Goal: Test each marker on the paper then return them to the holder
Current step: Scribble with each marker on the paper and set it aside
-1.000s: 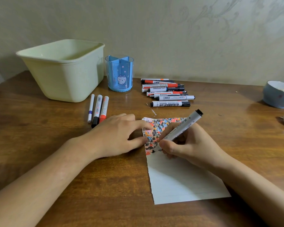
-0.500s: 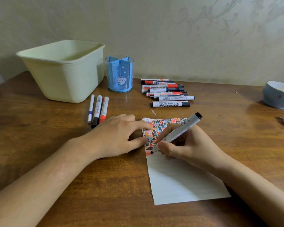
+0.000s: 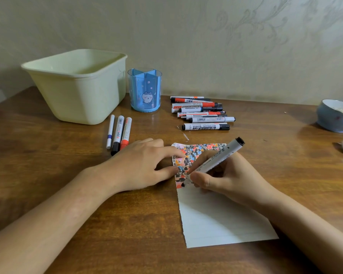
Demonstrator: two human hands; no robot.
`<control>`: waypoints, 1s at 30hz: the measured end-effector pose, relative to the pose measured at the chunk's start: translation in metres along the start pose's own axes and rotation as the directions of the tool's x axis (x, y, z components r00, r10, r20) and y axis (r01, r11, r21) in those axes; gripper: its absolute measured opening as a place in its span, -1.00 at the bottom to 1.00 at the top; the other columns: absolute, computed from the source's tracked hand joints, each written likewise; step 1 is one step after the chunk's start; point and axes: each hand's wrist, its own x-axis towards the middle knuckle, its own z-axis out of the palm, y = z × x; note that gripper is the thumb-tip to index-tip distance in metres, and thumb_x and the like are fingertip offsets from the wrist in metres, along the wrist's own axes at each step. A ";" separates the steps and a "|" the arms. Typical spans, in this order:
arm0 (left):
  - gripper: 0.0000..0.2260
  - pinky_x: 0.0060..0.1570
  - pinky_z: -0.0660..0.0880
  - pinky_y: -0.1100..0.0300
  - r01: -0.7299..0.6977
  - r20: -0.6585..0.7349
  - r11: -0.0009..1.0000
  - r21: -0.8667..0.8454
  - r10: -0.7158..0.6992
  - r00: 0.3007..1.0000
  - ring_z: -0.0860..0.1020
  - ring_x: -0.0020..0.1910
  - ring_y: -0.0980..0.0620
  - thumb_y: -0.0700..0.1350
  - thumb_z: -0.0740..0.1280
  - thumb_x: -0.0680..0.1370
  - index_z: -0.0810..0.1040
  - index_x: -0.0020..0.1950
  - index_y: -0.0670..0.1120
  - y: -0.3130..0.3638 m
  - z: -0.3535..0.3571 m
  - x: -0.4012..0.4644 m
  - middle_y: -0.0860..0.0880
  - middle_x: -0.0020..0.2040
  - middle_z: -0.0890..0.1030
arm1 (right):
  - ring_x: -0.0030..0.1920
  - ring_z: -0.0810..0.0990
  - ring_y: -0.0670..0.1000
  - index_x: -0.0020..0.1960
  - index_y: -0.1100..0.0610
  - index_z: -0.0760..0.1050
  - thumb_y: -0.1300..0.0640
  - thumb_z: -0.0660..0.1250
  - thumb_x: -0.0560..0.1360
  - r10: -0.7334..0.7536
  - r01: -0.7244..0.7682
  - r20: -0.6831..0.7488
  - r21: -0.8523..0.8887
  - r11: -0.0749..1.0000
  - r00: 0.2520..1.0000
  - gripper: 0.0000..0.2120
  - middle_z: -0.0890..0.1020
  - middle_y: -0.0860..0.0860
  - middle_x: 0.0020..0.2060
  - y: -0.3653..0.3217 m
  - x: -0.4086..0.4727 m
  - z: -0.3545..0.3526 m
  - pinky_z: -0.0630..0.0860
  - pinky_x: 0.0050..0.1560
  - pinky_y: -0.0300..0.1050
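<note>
Wooden tabletop (image 3: 67, 194): right hand (image 3: 226, 177) pinches a black whiteboard marker (image 3: 216, 161), tip on scribbled paper (image 3: 216, 218) near the front edge; left hand (image 3: 139, 167), fingers spread, presses paper's left edge. Blue holder (image 3: 145, 89) & loose markers (image 3: 202, 113) sit toward the back edge.

Glossy wood table (image 3: 67, 175), matt paper (image 3: 216, 220), translucent plastic holder (image 3: 145, 89)

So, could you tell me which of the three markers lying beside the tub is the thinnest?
The white marker with the blue band, leftmost of the three; the other two are thicker.
</note>
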 end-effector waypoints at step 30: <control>-0.61 -0.12 0.31 0.25 -0.003 0.001 1.000 -0.001 0.003 1.000 0.38 -0.07 0.20 0.27 0.18 0.58 0.27 0.42 0.39 0.000 0.000 -0.001 0.17 -0.14 0.37 | -0.28 0.66 -0.07 -0.11 0.07 0.62 0.17 0.46 0.51 0.013 -0.012 -0.017 0.026 1.000 1.000 -0.95 0.67 -0.07 -0.28 -0.001 0.000 0.000 0.59 -0.27 -0.19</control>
